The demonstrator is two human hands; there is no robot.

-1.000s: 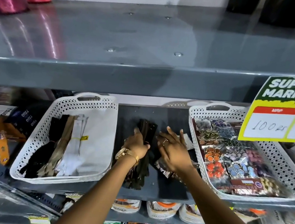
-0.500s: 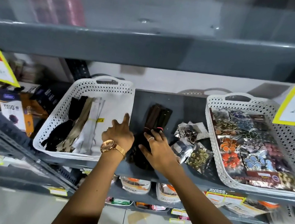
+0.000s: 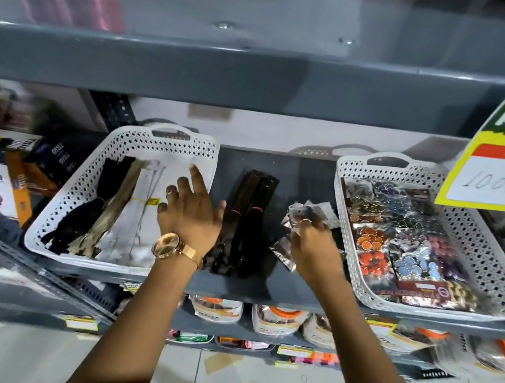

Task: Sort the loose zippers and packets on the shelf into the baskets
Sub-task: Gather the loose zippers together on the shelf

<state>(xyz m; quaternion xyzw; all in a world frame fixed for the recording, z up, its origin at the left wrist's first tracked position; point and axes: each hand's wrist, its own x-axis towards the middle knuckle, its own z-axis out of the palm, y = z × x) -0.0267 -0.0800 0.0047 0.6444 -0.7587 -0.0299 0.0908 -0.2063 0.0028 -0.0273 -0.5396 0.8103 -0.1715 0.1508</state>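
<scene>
Head view: both baskets (image 3: 361, 171) already part filled, dark zippers (image 3: 245, 219) and packets (image 3: 305, 213) lie mid-shelf (image 3: 279, 289) between them; left hand (image 3: 191, 215) spread empty, right hand (image 3: 314, 252) gripping a packet.

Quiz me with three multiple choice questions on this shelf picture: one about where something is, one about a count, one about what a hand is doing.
1. Where do the loose dark zippers lie?
A. between the baskets
B. on the floor
C. on the top shelf

2. How many white baskets stand on this shelf?
A. one
B. two
C. four

3. What is the right hand doing?
A. hanging empty
B. holding a box
C. on the packets

Answers: 1 A, bare shelf either side; 2 B, left basket and right basket; 3 C, fingers reach the foil packets.
</scene>
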